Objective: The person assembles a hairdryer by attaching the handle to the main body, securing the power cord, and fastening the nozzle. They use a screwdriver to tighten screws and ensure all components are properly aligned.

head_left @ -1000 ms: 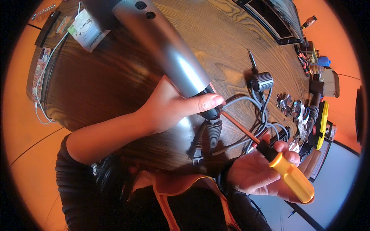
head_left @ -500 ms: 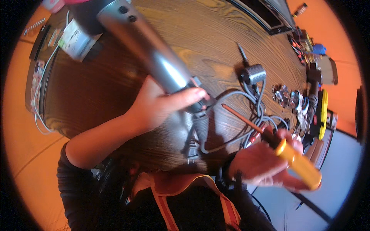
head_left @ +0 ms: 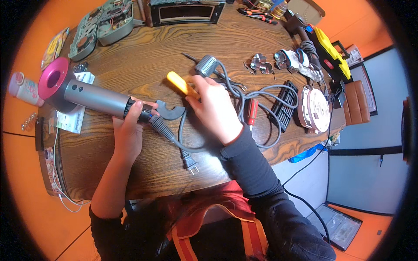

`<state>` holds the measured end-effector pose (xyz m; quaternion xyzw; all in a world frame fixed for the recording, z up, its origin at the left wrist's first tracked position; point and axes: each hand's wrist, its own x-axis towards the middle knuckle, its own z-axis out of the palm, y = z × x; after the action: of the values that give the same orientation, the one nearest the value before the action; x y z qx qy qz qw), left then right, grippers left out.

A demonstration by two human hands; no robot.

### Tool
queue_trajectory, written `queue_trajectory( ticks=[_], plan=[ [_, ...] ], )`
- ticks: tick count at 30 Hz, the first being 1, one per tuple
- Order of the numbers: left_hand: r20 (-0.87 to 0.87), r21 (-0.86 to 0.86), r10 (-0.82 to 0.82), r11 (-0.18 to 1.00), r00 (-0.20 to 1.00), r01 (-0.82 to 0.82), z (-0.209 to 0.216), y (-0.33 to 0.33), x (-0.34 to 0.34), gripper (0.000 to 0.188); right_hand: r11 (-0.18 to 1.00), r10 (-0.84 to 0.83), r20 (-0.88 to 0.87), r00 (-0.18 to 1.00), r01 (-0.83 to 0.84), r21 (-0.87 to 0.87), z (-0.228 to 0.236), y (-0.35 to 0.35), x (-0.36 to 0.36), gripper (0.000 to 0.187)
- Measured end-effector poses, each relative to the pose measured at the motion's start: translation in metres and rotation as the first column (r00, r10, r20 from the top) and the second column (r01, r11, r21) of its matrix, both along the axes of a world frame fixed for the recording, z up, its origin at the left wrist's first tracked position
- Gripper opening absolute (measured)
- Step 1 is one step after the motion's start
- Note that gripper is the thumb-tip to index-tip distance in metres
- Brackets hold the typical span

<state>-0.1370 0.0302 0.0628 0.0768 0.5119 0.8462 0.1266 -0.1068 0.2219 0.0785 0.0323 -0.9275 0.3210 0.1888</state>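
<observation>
My left hand [head_left: 129, 130] grips a hair dryer [head_left: 98, 96] by the lower end of its grey handle. Its pink ring head lies to the left, and the thick grey cord leaves the handle at the right. Closed round a screwdriver with a yellow handle [head_left: 179, 82], my right hand [head_left: 214, 106] is over the table; the screwdriver's shaft is hidden by that hand. Just beyond its fingers stands a grey perforated cylinder [head_left: 207, 65]. A dark curved piece [head_left: 169, 111] is on the table between my hands, and the cord's plug [head_left: 190, 163] rests nearer me.
Right of my right hand are a red screwdriver [head_left: 252, 114], a black bit case [head_left: 285, 105] and a round white device [head_left: 314, 109]. Clear plastic pieces [head_left: 261, 64] and a yellow-black toolbox [head_left: 328, 52] are farther right. At the back sit an opened green case [head_left: 115, 24] and pliers [head_left: 259, 16].
The hair dryer has swung down and left, its head now far left. My right hand has moved left and away from me with the yellow screwdriver. The view has shifted, showing more of the table's back.
</observation>
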Motion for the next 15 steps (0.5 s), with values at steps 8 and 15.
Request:
queue_trajectory(
  ticks=[8,15],
  plan=[
    [-0.039,-0.035,0.030,0.999,0.999,-0.032,0.002,0.003,-0.002,0.015,0.998,-0.057,-0.041,0.998,0.059,0.031,-0.003,0.003,0.001,0.019],
    [-0.052,-0.017,0.034,0.999,0.998,-0.035,0.000,0.003,-0.006,0.015,0.917,-0.397,-0.351,0.848,0.386,-0.103,0.000,0.050,-0.021,0.010]
  ],
)
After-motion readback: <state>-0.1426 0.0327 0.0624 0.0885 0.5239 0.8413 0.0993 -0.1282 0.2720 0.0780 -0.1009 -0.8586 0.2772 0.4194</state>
